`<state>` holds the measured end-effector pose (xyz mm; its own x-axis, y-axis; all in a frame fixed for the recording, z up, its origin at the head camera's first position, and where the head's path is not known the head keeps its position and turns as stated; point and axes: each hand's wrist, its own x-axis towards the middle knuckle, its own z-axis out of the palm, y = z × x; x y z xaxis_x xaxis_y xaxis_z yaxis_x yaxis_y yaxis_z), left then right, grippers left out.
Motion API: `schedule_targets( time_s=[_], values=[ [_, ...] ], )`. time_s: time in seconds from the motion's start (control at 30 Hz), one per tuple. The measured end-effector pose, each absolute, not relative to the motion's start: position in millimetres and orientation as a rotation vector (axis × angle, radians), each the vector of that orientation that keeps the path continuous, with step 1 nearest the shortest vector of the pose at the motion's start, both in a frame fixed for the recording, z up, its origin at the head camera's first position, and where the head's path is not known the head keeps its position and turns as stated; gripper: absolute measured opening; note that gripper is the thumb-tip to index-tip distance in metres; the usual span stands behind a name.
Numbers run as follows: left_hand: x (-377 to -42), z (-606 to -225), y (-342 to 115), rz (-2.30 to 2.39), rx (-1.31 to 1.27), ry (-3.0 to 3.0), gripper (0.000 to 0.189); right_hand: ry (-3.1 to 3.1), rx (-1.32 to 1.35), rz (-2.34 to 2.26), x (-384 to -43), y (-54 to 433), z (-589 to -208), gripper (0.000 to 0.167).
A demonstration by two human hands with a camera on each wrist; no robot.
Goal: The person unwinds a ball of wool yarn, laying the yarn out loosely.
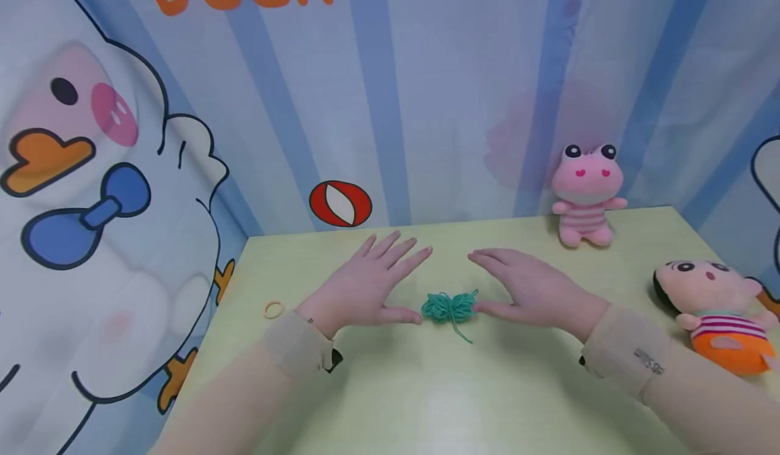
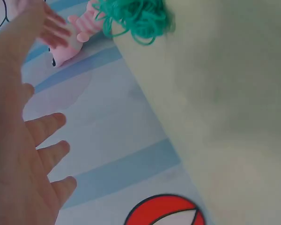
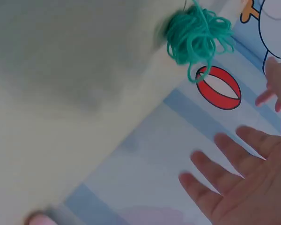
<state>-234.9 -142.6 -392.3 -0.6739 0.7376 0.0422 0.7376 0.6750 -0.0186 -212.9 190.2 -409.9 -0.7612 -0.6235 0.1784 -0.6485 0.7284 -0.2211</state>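
A small bundle of teal yarn [image 1: 449,308], pinched in at its middle like a bow, lies on the table with a loose tail trailing toward the front. My left hand [image 1: 372,286] hovers to its left, fingers spread and thumb pointing at the bundle. On the other side, my right hand [image 1: 530,289] is held with straight fingers, its thumb tip right by the yarn's right end; whether it touches cannot be told. Both wrist views show loops of the yarn [image 2: 136,18] [image 3: 196,37] beyond extended fingers. Neither hand holds anything.
A tan ring-shaped band [image 1: 273,309] lies left of my left hand. A pink striped frog plush [image 1: 588,194] sits at the table's back right, and a doll plush [image 1: 719,316] in orange lies at the right edge. A printed curtain [image 1: 445,103] hangs behind the table [image 1: 396,401].
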Motion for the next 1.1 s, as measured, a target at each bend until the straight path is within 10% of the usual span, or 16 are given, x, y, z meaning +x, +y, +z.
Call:
schedule_targets(
  time_s=[0.73,1.1],
  values=[
    [-238,-479,-93,-0.954,-0.928,-3.107,0.041,-2.962,0.967,0.814,-234,154,-474,0.022],
    [-239,-502,-94,-1.582,-0.759,-2.911,0.021,-2.795,0.916,0.957,-229,152,-483,0.024]
  ],
)
